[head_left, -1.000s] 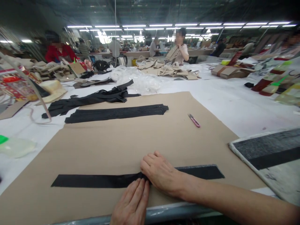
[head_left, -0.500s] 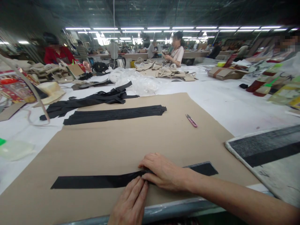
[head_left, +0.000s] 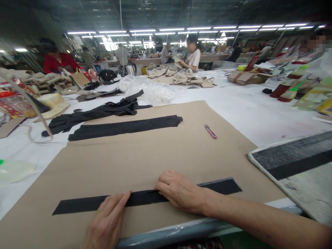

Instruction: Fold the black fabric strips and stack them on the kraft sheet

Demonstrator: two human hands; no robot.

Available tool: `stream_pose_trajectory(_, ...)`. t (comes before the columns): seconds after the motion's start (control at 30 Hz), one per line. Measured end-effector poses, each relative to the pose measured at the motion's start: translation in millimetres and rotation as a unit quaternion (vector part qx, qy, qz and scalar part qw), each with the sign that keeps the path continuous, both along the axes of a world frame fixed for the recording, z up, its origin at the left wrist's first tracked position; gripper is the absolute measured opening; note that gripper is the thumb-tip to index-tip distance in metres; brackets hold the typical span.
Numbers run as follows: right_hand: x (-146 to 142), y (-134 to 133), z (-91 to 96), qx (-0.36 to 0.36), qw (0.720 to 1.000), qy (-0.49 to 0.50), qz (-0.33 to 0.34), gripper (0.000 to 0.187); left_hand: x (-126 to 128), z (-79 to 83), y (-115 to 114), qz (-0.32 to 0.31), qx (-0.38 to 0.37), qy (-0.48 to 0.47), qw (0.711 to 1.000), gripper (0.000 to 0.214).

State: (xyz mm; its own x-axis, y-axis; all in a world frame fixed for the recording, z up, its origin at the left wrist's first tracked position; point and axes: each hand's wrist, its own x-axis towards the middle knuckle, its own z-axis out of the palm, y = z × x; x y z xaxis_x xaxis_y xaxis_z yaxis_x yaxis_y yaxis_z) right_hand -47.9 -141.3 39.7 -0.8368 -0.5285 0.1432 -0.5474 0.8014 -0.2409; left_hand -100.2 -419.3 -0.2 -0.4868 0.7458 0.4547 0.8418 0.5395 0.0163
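Observation:
A long black fabric strip (head_left: 145, 197) lies nearly straight across brown paper near the table's front edge. A greyish edge shows along its right end. My left hand (head_left: 109, 214) rests on the strip left of its middle, fingers stretched out and laid flat. Farther right, my right hand (head_left: 178, 190) has its fingers curled down onto the strip; the fingertips are partly hidden, and it presses or pinches the fabric there. Behind them is a neat stack of black strips (head_left: 127, 127). Small thread snips (head_left: 210, 131) with pink handles lie on the paper to the right.
A loose pile of black strips (head_left: 95, 116) lies behind the stack. At right is a pale board (head_left: 301, 197) with a dark band across it. Clear plastic (head_left: 147, 90), a cardboard box (head_left: 243, 77) and bottles (head_left: 289, 86) stand farther back. People work beyond.
My left hand has slid left along the strip, away from my right hand. The raised, wrinkled part of the strip between them now lies flatter. My right hand has barely moved.

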Motion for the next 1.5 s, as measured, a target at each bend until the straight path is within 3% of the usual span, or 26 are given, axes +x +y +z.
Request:
stream_pose_trajectory(0.27,4,14,-6.9,0.019,0.997,0.051,0.054,0.02,-4,2.0,-2,-0.017,-0.053,0.021,0.998,0.048)
stream_pose_trajectory(0.6,9,19,-2.2,0.074,0.989,0.095,0.085,0.018,-8,-6.0,-3,-0.016,-0.125,0.06,0.99,0.067)
stream_pose_trajectory(1.07,15,19,4.4,0.105,0.982,0.111,0.109,0.017,-1,17.8,24,-0.009,-0.227,0.045,0.973,0.085)
stream_pose_trajectory(1.27,20,20,3.8,0.107,0.982,0.126,0.093,0.018,-1,19.8,25,-0.013,-0.22,0.057,0.974,0.081)
stream_pose_trajectory(1.4,21,20,1.4,0.11,0.981,0.135,0.09,0.017,5,24.4,33,0.002,-0.174,0.087,0.981,0.077)
stream_pose_trajectory(1.5,22,20,0.1,0.109,0.98,0.141,0.089,0.016,9,24.2,47,-0.037,-0.136,0.111,0.984,0.066)
